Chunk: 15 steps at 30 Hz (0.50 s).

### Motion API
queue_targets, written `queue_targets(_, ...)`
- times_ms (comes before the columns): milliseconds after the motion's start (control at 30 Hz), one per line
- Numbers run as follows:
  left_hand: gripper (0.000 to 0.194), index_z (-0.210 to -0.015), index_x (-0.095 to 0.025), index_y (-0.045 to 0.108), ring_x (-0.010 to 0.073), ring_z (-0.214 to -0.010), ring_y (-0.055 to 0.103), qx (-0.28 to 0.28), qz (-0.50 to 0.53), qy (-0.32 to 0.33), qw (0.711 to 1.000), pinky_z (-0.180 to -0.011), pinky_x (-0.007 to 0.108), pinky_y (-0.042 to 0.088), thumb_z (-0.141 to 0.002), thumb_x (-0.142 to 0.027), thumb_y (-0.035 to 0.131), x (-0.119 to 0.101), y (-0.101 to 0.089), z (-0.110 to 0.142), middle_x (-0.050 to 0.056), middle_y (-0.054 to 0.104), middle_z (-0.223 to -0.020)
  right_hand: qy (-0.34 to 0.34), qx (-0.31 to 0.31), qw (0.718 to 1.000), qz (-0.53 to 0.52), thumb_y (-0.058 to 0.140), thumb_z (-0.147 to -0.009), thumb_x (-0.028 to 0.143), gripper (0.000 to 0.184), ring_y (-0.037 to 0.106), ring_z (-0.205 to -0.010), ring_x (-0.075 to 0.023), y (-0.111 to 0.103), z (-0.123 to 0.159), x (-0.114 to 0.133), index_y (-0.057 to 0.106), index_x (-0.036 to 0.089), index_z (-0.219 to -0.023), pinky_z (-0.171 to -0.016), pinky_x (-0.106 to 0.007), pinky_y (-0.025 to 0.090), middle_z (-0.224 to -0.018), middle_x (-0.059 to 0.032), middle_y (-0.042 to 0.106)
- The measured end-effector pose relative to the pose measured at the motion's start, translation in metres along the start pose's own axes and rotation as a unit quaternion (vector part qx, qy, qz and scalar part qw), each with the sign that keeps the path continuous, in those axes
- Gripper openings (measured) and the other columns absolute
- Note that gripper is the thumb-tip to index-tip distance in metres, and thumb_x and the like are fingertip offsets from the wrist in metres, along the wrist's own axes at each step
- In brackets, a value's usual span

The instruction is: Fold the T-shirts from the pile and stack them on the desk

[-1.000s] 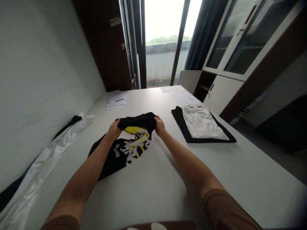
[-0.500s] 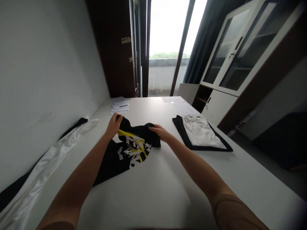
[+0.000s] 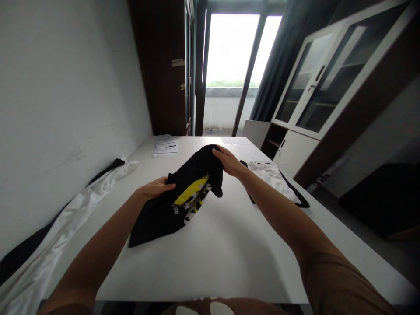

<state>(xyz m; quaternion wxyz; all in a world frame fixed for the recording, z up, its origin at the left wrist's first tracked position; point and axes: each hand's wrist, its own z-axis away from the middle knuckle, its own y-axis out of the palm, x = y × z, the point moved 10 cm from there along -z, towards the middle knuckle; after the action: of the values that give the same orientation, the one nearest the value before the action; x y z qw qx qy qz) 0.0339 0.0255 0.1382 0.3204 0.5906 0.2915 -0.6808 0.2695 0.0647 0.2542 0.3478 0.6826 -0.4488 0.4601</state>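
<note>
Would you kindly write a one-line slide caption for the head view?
Both hands, left hand and right hand, grip a black printed T-shirt above a white table.

Left hand: my left hand grips the black shirt at its near edge.
Right hand: my right hand lifts the far end (yellow print showing).
Table: white table underneath.

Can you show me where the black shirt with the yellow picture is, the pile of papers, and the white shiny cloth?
black shirt (image 3: 164, 214): head view, plain lower part.
pile of papers (image 3: 166, 145): head view, top sheet.
white shiny cloth (image 3: 82, 205): head view, middle.
</note>
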Motion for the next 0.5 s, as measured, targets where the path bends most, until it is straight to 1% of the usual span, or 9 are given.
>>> queue_targets(67,0.048,-0.110,-0.016,0.076,0.0339,-0.104,0.071,-0.032,-0.026,0.054,0.998,-0.095,0.044,0.057,-0.074,-0.047,0.085,-0.015,-0.005,0.008,0.011,0.077,-0.104,-0.026,-0.027,0.999,0.033,0.078,-0.079,0.059,0.043,0.063,-0.079,-0.0171,-0.010,-0.003,0.018,0.066,0.021,-0.097,-0.072,-0.030,0.053,-0.085,0.0005,0.067)
queue_targets(100,0.048,-0.110,-0.016,0.076,0.0345,-0.106,0.071,-0.045,-0.050,0.071,0.995,-0.095,0.045,0.056,-0.073,-0.045,0.086,-0.022,-0.006,0.012,0.011,0.077,-0.102,-0.038,-0.030,0.997,0.059,0.078,-0.079,0.059,0.043,0.061,-0.076,-0.0160,-0.013,-0.004,0.027,0.065,0.021,-0.095,-0.069,-0.029,0.051,-0.082,0.0013,0.065)
queue_targets(167,0.048,-0.110,-0.018,0.077,0.0349,-0.106,0.070,-0.055,-0.102,0.088,0.989,-0.095,0.046,0.057,-0.070,-0.043,0.087,-0.033,-0.003,0.018,0.009,0.077,-0.100,-0.058,-0.021,0.989,0.131,0.078,-0.079,0.057,0.041,0.057,-0.071,-0.0143,-0.016,-0.006,0.045,0.064,0.020,-0.090,-0.065,-0.026,0.047,-0.077,0.0025,0.061)
queue_targets(200,0.047,-0.110,-0.019,0.077,0.0345,-0.106,0.070,-0.051,-0.121,0.091,0.987,-0.094,0.045,0.057,-0.070,-0.041,0.088,-0.036,0.002,0.021,0.008,0.077,-0.101,-0.070,-0.016,0.982,0.174,0.078,-0.080,0.055,0.039,0.055,-0.070,-0.0135,-0.016,-0.006,0.054,0.063,0.019,-0.087,-0.063,-0.025,0.044,-0.075,0.0030,0.060)
queue_targets(300,0.046,-0.110,-0.023,0.077,0.0322,-0.105,0.070,-0.030,-0.147,0.107,0.983,-0.090,0.041,0.058,-0.068,-0.038,0.088,-0.036,0.021,0.028,0.006,0.077,-0.103,-0.107,-0.011,0.953,0.284,0.075,-0.082,0.047,0.032,0.050,-0.066,-0.0118,-0.017,-0.004,0.080,0.061,0.018,-0.082,-0.060,-0.024,0.038,-0.070,0.0043,0.055)
queue_targets(367,0.038,-0.104,-0.024,0.078,0.0306,-0.099,0.071,-0.027,-0.174,0.105,0.979,-0.084,0.038,0.059,-0.069,-0.037,0.087,-0.029,0.029,0.031,0.005,0.077,-0.097,-0.123,0.001,0.936,0.330,0.073,-0.082,0.042,0.027,0.050,-0.067,-0.0121,-0.014,-0.001,0.092,0.062,0.018,-0.081,-0.061,-0.024,0.037,-0.070,0.0041,0.056)
queue_targets(433,0.022,-0.086,-0.023,0.078,0.0279,-0.083,0.071,-0.039,-0.232,0.085,0.968,-0.073,0.035,0.058,-0.072,-0.038,0.083,-0.019,0.028,0.032,0.003,0.075,-0.084,-0.137,0.013,0.924,0.357,0.072,-0.082,0.038,0.023,0.052,-0.070,-0.0131,-0.012,0.001,0.100,0.063,0.017,-0.082,-0.062,-0.024,0.037,-0.072,0.0033,0.058)
queue_targets(467,0.018,-0.078,-0.023,0.076,0.0263,-0.076,0.069,-0.052,-0.262,0.082,0.960,-0.070,0.034,0.056,-0.073,-0.039,0.081,-0.017,0.024,0.032,0.003,0.073,-0.079,-0.142,0.015,0.920,0.366,0.072,-0.081,0.037,0.022,0.052,-0.071,-0.0134,-0.012,0.003,0.103,0.064,0.017,-0.082,-0.063,-0.024,0.038,-0.072,0.0030,0.058)
queue_targets(500,0.017,-0.073,-0.023,0.074,0.0251,-0.073,0.066,-0.076,-0.284,0.092,0.951,-0.069,0.034,0.055,-0.074,-0.039,0.080,-0.020,0.016,0.031,0.003,0.071,-0.077,-0.146,0.013,0.917,0.370,0.073,-0.080,0.037,0.022,0.052,-0.072,-0.0134,-0.014,0.004,0.106,0.064,0.017,-0.081,-0.063,-0.023,0.038,-0.073,0.0029,0.059)
